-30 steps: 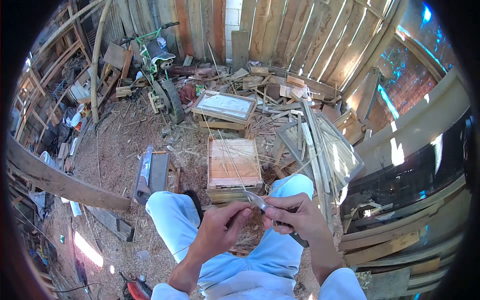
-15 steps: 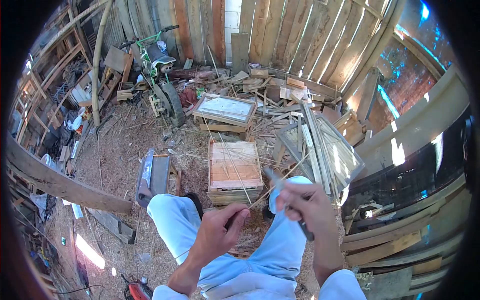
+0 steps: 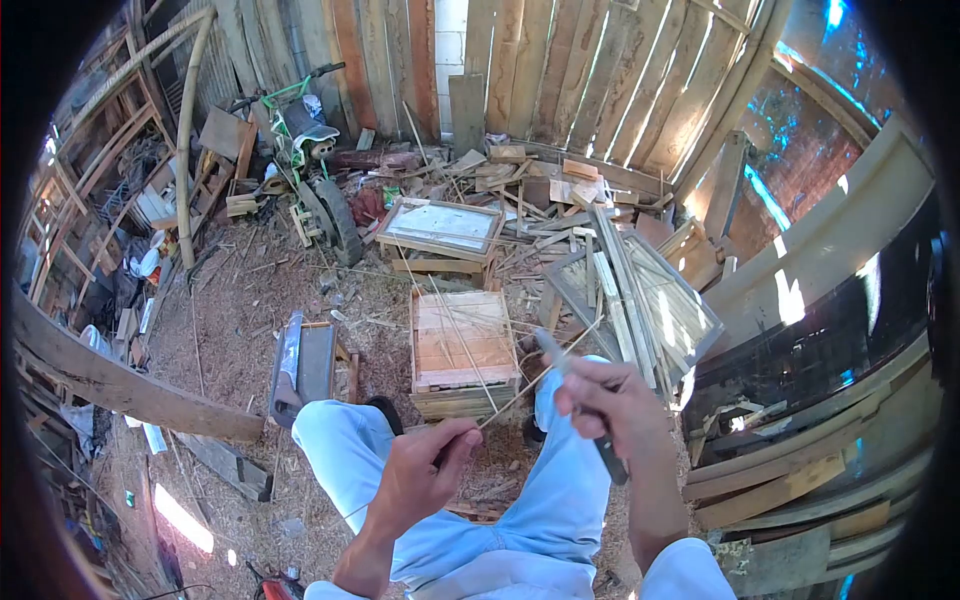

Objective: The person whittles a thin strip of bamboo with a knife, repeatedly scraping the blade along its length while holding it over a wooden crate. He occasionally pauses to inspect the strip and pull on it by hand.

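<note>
My left hand [image 3: 425, 470] is closed around a thin wooden stick [image 3: 540, 377], which slants up and right from my fingers past the other hand. In my right hand [image 3: 615, 410] is a knife; its grey blade [image 3: 549, 347] points up and left, and its dark handle [image 3: 611, 461] sticks out below my fingers. The blade lies close to the stick; whether they touch cannot be made out. Beyond my hands, between my knees, stands a wooden box [image 3: 462, 335] with thin sticks lying across its top.
A saw [image 3: 290, 365] lies on a small dark bench [image 3: 318, 362] left of the box. Behind are a framed board [image 3: 445, 224], heaped wood scraps and a green bike [image 3: 325, 190]. Long strips rest on a screened frame [image 3: 675, 300] at the right. A beam [image 3: 130, 385] crosses the left.
The blade has shifted slightly left and up, and more of the stick shows between my hands. My left hand has moved a little left and down. The view has shifted slightly.
</note>
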Tool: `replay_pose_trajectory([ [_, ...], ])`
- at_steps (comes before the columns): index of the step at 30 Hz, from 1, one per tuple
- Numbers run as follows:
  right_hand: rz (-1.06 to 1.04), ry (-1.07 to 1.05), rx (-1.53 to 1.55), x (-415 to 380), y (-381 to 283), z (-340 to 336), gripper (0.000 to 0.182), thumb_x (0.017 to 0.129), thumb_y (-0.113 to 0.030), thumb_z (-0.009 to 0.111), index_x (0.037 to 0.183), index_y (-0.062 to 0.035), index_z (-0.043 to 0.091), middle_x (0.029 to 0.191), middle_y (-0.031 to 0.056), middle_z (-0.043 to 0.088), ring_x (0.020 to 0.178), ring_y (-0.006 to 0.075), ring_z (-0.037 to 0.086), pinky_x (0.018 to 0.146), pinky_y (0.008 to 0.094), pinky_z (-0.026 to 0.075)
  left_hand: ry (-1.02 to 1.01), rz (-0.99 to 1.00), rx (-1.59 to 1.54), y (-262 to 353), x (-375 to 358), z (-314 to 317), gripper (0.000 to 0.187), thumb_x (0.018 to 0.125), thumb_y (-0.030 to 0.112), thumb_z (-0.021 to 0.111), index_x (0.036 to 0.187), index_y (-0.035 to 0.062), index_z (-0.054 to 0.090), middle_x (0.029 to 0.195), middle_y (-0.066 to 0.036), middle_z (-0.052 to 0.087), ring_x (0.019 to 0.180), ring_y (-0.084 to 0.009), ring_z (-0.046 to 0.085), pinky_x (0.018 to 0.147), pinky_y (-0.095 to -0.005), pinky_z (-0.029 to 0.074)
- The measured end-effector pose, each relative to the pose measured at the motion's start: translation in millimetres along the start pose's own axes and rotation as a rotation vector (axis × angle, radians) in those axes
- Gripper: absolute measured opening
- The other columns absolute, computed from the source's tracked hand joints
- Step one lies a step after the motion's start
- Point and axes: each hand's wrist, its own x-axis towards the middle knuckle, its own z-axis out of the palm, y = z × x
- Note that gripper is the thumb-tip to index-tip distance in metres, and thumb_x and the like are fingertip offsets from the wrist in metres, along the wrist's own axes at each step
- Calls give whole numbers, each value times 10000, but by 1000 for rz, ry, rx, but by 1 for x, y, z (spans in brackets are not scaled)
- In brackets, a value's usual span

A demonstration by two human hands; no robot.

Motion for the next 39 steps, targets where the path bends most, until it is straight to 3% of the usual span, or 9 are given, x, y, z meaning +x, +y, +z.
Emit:
replay_pose_trajectory([
  [4, -31, 42, 62, 2, -2, 2, 352, 907, -135, 579, 1229, 2, 546, 686, 43, 566, 467, 40, 395, 407, 186, 269, -29, -29, -64, -3, 0, -5, 94, 862, 80, 621, 927, 12, 630, 682, -105, 625, 535, -196, 571, 506, -297, 435],
  [8, 89, -141, 83, 4, 14, 13, 362, 903, -139, 584, 1235, 1, 543, 701, 42, 568, 465, 39, 379, 421, 177, 275, -38, -8, -48, 0, 3, -4, 100, 873, 86, 613, 937, 12, 633, 695, -97, 634, 531, -164, 561, 497, -279, 424],
  [14, -91, 34, 154, 1, -6, -15, 357, 911, -116, 567, 1255, -24, 536, 739, 37, 575, 463, 34, 385, 394, 175, 258, -59, -23, -95, -12, -2, -10, 104, 879, 88, 606, 936, 4, 628, 702, -96, 645, 545, -142, 575, 505, -265, 434],
  [18, 7, -12, -33, 0, -1, -1, 380, 917, -130, 567, 1274, -13, 512, 750, 49, 591, 484, 37, 400, 410, 176, 279, -64, -58, -112, -7, 2, -7, 119, 899, 82, 568, 913, -21, 625, 654, -56, 621, 550, -90, 539, 499, -245, 418],
  [24, 87, -197, 37, 3, 20, 15, 365, 924, -144, 561, 1260, -5, 526, 773, 65, 616, 506, 51, 415, 433, 186, 306, -66, -38, -176, -3, 4, -2, 102, 917, 48, 532, 906, -28, 599, 602, -31, 556, 514, -78, 484, 465, -233, 380],
  [28, -29, -11, 57, 1, 4, -3, 334, 920, -121, 561, 1228, 5, 549, 750, 56, 609, 481, 40, 404, 413, 184, 297, -120, -18, -131, -15, -2, -7, 97, 924, 31, 514, 907, -23, 592, 621, -37, 568, 520, -72, 487, 464, -226, 382],
  [34, 82, -223, 54, 0, 16, 15, 415, 921, -141, 566, 1305, -13, 478, 746, 59, 607, 499, 46, 406, 432, 184, 304, -158, -57, -177, -6, 4, -3, 89, 923, 31, 517, 912, -19, 590, 629, -35, 573, 533, -71, 499, 475, -220, 394],
  [36, 91, -226, 105, 0, 22, 18, 368, 920, -145, 569, 1253, 6, 525, 746, 58, 607, 513, 51, 410, 440, 188, 306, -165, -53, -157, -6, 5, -2, 87, 922, 31, 520, 913, -20, 590, 633, -34, 575, 536, -72, 503, 478, -217, 397],
  [39, 20, -52, 19, 0, 11, 8, 249, 915, -137, 574, 1101, 23, 619, 752, 57, 612, 507, 46, 412, 434, 186, 312, -126, -16, -143, -8, 3, -3, 84, 919, 32, 528, 916, -22, 592, 639, -36, 582, 542, -72, 511, 483, -217, 404],
])
